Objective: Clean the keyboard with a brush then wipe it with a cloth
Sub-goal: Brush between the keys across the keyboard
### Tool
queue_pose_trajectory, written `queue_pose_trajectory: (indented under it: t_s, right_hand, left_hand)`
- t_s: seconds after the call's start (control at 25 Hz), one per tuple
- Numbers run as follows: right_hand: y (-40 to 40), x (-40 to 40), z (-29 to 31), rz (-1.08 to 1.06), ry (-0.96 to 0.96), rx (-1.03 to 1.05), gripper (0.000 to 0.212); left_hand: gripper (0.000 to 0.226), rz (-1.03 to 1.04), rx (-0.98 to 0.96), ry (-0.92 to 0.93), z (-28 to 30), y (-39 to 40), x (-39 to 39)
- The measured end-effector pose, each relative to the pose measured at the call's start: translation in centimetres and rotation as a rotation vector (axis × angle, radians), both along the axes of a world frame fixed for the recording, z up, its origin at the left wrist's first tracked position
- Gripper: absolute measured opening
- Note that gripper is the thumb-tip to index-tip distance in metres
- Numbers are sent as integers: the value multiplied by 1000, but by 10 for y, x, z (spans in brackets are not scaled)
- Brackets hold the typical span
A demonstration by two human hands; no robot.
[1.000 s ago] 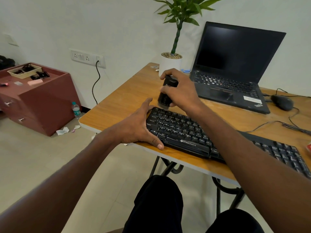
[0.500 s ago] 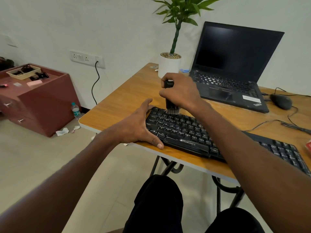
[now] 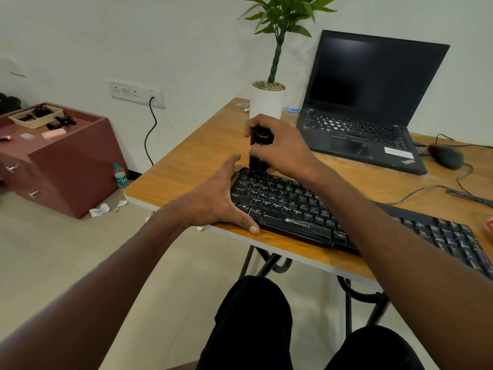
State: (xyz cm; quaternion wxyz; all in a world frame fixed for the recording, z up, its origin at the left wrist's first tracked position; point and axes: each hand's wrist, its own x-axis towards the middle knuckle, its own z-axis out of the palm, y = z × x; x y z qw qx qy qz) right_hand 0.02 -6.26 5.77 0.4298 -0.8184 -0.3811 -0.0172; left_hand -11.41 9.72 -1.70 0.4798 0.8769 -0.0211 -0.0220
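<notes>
A person brushes a black Zebronics keyboard (image 3: 290, 209) on a wooden tabletop (image 3: 192, 166).

The right hand (image 3: 282, 148) grips an upright black brush (image 3: 257, 153), its lower end on the keyboard's far left keys. The left hand (image 3: 216, 198), fingers spread and straight, braces the keyboard's left end. An open laptop (image 3: 368, 102) stands behind.
</notes>
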Motion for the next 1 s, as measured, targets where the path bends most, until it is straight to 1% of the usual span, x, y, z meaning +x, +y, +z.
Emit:
queue_pose_trajectory:
  t_s: [0.12,0.2,0.28,0.32,0.4,0.44,0.52,0.56,0.64,0.72,0.8,0.88,1.0]
  right_hand:
    - [-1,4,4,-124,-97,-9,20]
    - [-1,-1,1,-30,-38,53,24]
    - [-2,-6,-2,72,38,50,26]
    - [-2,-6,0,57,38,42,24]
    - [0,-5,3,-26,-18,51,19]
    - [1,-6,2,-35,2,88,19]
    - [3,-11,0,26,80,131,23]
    - [3,-12,-1,49,70,102,24]
    - [2,-10,1,1,-26,27,19]
    - [2,-9,2,-56,-94,33,17]
    - [2,-12,-1,8,-35,82,22]
    - [1,-13,-2,59,7,73,22]
    - [3,-8,0,-9,-81,54,18]
  left_hand:
    - [163,-5,-4,4,0,1,0]
    - [164,-4,-7,-3,-1,0,0]
    - [165,-3,-7,-6,-2,0,1]
    - [164,-4,-4,-12,-3,0,1]
    - [162,0,2,-19,-4,1,1]
    - [162,0,0,-19,-4,1,1]
    - [161,-8,-6,-32,-4,1,2]
    - [162,-9,-7,-35,-5,1,2]
    - [164,1,-1,-24,-5,1,2]
    - [165,6,1,-21,-6,1,2]
    - [164,-3,-10,-20,-4,0,1]
    - [164,-8,-11,-22,-4,0,1]
    - [167,0,-15,-10,-4,1,1]
